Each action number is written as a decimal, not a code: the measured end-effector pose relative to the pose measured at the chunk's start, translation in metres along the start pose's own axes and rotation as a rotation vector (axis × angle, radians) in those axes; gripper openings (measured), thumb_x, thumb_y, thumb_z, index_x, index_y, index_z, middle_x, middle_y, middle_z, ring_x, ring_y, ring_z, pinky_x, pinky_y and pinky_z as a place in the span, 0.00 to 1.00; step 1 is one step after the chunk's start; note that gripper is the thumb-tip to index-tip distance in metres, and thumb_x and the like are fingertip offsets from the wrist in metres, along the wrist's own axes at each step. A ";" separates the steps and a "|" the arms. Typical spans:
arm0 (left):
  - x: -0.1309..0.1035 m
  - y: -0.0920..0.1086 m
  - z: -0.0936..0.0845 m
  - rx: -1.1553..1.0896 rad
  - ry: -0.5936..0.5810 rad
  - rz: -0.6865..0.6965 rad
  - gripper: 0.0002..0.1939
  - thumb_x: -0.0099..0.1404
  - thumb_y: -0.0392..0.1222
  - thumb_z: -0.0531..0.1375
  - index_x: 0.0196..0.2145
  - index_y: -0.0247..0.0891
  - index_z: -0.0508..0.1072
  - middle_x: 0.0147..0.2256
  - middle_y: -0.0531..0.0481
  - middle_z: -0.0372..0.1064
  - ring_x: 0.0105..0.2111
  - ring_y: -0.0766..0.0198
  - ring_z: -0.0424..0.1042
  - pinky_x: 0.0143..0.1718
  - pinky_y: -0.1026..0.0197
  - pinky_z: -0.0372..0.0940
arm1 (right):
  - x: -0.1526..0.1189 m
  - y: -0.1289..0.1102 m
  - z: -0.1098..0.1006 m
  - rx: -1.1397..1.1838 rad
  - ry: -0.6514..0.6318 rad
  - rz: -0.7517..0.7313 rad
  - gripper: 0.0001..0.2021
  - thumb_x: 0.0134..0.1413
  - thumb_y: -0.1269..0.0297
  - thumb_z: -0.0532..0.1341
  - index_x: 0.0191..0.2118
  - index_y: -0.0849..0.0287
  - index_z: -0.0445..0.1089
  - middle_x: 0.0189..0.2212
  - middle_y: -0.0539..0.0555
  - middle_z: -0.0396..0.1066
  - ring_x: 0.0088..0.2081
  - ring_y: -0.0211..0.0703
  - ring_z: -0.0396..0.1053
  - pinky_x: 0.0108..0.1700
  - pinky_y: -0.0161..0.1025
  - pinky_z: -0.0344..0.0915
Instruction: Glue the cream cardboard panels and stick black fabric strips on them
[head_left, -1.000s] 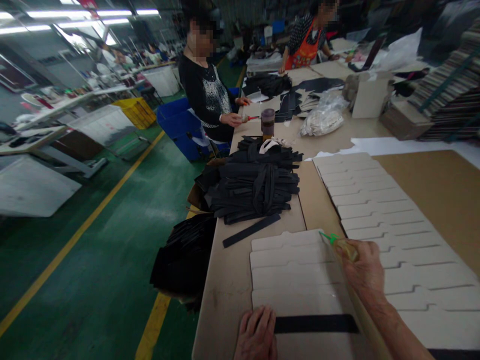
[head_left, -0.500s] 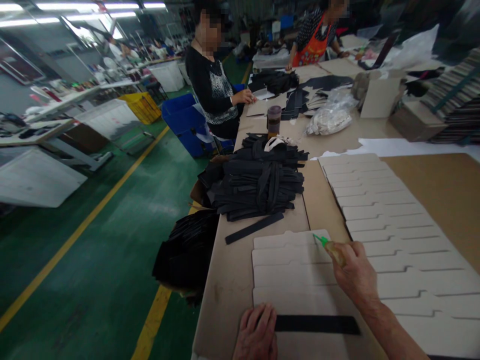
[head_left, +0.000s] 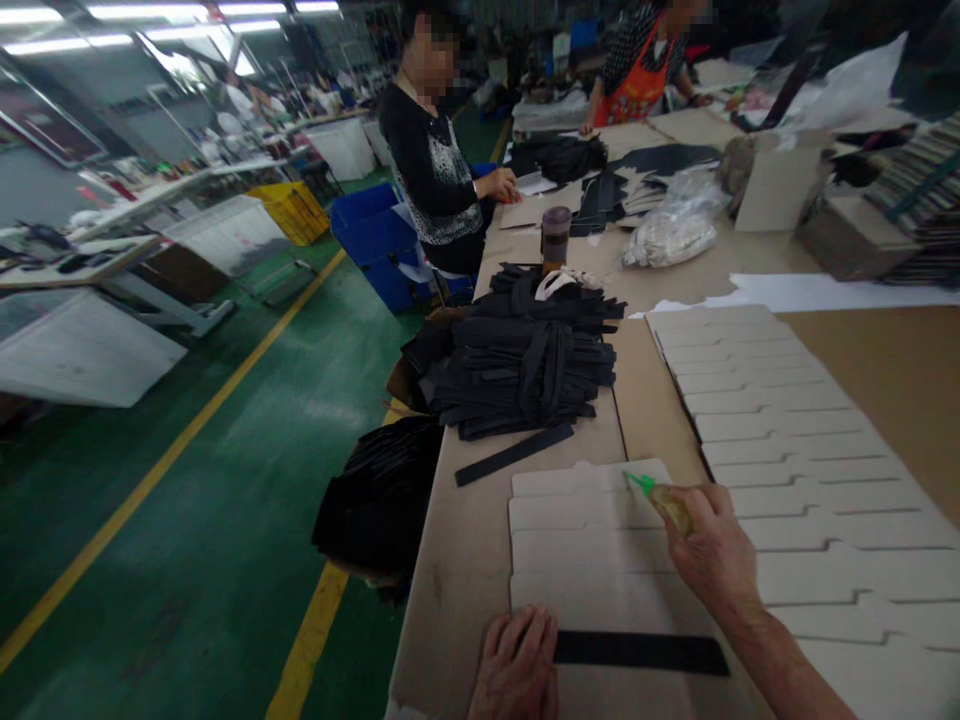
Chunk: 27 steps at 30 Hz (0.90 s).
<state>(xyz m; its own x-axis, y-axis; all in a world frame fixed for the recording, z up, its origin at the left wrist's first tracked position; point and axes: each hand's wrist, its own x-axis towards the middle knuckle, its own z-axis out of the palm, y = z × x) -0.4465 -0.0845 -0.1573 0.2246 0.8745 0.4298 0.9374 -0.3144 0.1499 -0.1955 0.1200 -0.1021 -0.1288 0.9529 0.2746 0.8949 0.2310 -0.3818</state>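
My right hand [head_left: 711, 545] is wrapped round a small squeeze bottle [head_left: 673, 507] with a green nozzle. Its tip points left, over the topmost of several overlapping pale cardboard pieces [head_left: 585, 548]. At the bottom of the view my left hand [head_left: 517, 662] lies flat, fingers together, at the left end of a black strip [head_left: 641, 652]. That strip lies across the nearest cardboard, its left end hidden by my fingers. Beyond the cardboard, a second black strip [head_left: 514, 455] rests by itself on the table [head_left: 465, 550].
A heap of black strips [head_left: 517, 375] sits at the table's left edge, above a box of black pieces [head_left: 375, 500]. Overlapping cardboard rows [head_left: 795, 450] cover the right side. A brown-lidded bottle [head_left: 555, 238] stands behind the heap. Two people [head_left: 435, 160] work farther along.
The whole view has shifted slightly, so things sit a little farther right. Both hands keep nearly the same pose; the nozzle remains near the top cardboard piece.
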 end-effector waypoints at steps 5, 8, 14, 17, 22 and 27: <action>0.001 0.002 -0.004 -0.005 -0.036 -0.010 0.19 0.68 0.43 0.53 0.54 0.40 0.73 0.53 0.50 0.72 0.53 0.58 0.66 0.58 0.53 0.53 | 0.003 -0.001 0.004 0.023 0.012 -0.047 0.10 0.62 0.57 0.57 0.43 0.55 0.70 0.39 0.54 0.65 0.36 0.45 0.67 0.30 0.38 0.62; 0.001 0.002 -0.004 0.007 -0.037 -0.012 0.20 0.68 0.44 0.54 0.54 0.40 0.73 0.52 0.50 0.72 0.52 0.59 0.66 0.57 0.53 0.53 | 0.003 -0.003 0.005 0.065 -0.002 -0.099 0.10 0.62 0.58 0.58 0.43 0.55 0.70 0.38 0.55 0.65 0.36 0.45 0.67 0.32 0.39 0.63; -0.001 0.002 -0.002 0.008 -0.024 -0.005 0.19 0.68 0.45 0.53 0.54 0.40 0.73 0.52 0.50 0.72 0.52 0.59 0.66 0.58 0.53 0.53 | 0.002 -0.001 -0.003 -0.051 0.029 0.025 0.09 0.62 0.57 0.57 0.43 0.54 0.70 0.39 0.53 0.65 0.34 0.44 0.67 0.27 0.37 0.60; -0.001 0.001 -0.001 0.012 -0.023 0.002 0.20 0.68 0.45 0.53 0.54 0.40 0.73 0.52 0.49 0.72 0.52 0.58 0.66 0.58 0.53 0.53 | 0.001 -0.002 0.000 -0.029 -0.013 -0.056 0.10 0.62 0.58 0.56 0.44 0.54 0.70 0.39 0.54 0.65 0.37 0.45 0.67 0.28 0.38 0.61; -0.002 -0.001 0.000 0.030 -0.006 0.019 0.19 0.67 0.44 0.54 0.53 0.40 0.74 0.51 0.48 0.73 0.51 0.58 0.66 0.57 0.54 0.54 | 0.003 0.010 -0.005 -0.049 0.052 0.018 0.10 0.61 0.56 0.56 0.42 0.54 0.70 0.39 0.53 0.65 0.34 0.44 0.66 0.26 0.37 0.58; 0.000 0.000 -0.002 0.012 -0.010 0.011 0.19 0.67 0.45 0.53 0.53 0.40 0.74 0.51 0.49 0.73 0.52 0.59 0.66 0.57 0.54 0.54 | 0.002 0.023 -0.012 -0.103 0.062 0.106 0.11 0.60 0.56 0.57 0.43 0.54 0.71 0.39 0.54 0.65 0.32 0.43 0.64 0.25 0.36 0.53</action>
<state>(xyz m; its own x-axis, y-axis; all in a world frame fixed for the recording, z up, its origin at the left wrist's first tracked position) -0.4471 -0.0850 -0.1559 0.2372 0.8749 0.4221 0.9380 -0.3193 0.1347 -0.1703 0.1249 -0.0999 -0.0081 0.9562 0.2925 0.9416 0.1058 -0.3197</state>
